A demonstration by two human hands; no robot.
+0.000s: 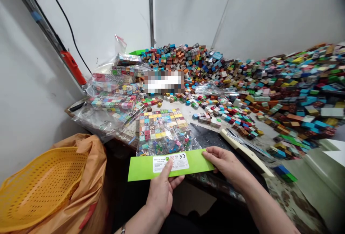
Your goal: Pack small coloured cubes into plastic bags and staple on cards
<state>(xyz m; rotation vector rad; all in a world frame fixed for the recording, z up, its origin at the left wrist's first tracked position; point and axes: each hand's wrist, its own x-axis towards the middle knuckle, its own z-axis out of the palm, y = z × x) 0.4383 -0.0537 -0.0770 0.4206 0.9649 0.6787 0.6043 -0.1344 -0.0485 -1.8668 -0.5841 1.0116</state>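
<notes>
A long bright green card strip (140, 169) with a white printed label (159, 167) is held level over the table's front edge. My left hand (163, 187) grips its lower edge near the middle, thumb on the label. Its right end is pinched between the thumb and fingers of my right hand (228, 164). Just behind the strip lies a clear plastic bag (161, 126) with rows of colourful printed cubes and small mixed pieces. Whether the strip is joined to the bag cannot be seen.
Loose coloured blocks (269, 83) are heaped along the wall. Filled clear bags (113, 101) stack at the left. Scissors (242, 139) and a cream-handled tool (248, 153) lie at the right. A yellow basket (40, 183) stands at lower left, beside an orange sack (94, 158).
</notes>
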